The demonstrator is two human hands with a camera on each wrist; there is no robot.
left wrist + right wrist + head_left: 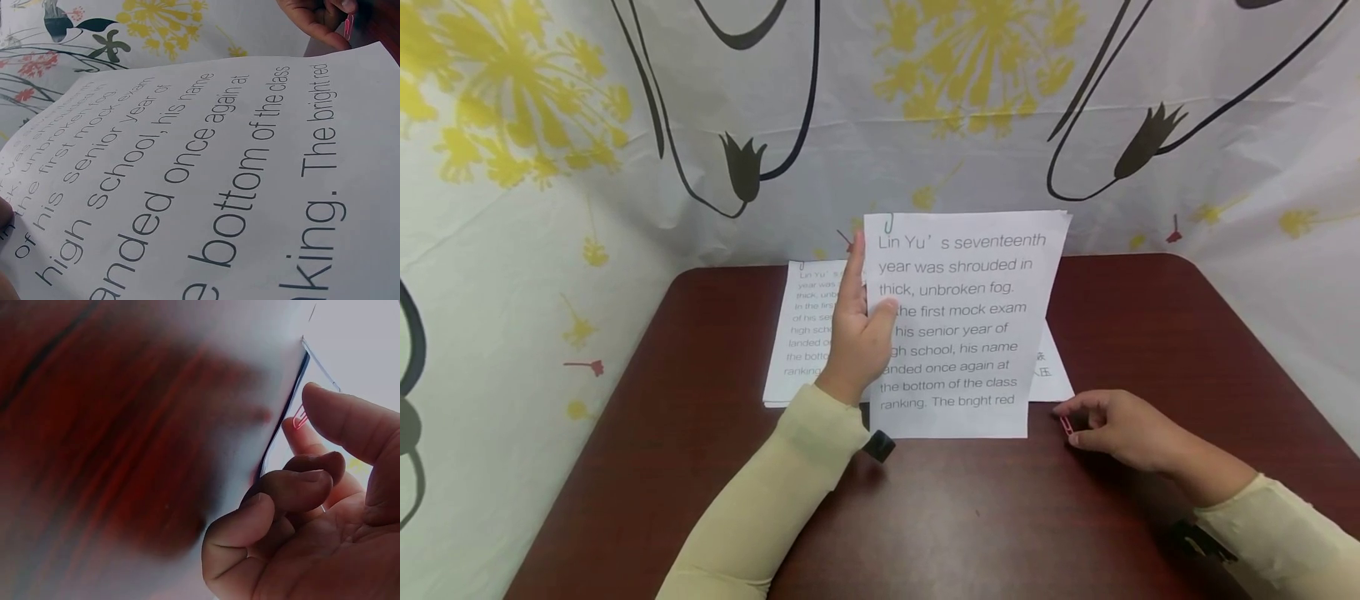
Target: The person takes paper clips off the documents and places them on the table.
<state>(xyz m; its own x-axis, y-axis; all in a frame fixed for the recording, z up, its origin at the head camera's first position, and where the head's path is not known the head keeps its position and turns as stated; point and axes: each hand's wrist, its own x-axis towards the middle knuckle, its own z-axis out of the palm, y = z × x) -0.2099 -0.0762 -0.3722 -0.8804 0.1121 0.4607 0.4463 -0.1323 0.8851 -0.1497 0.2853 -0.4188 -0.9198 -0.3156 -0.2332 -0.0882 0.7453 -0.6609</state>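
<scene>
Printed sheaf [966,325] stands upright on the dark red table [700,433], lower edge on the tabletop, a paperclip [889,223] at its top left corner. Left hand [859,333] grips its left edge, thumb across the print. Right hand [1120,429] rests on the table near the sheaf's lower right corner, pinching a red paperclip [1066,426]. More printed pages [801,333] lie flat behind. Floral cloth [550,150] surrounds the table.

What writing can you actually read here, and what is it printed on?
Held sheet: "Lin Yu's seventeenth year was shrouded in thick, unbroken fog. ...the first mock exam ...his senior year of high school, his name landed once again at the bottom of the class ranking. The bright red"
Flat sheet behind: same opening, mostly hidden.
</scene>
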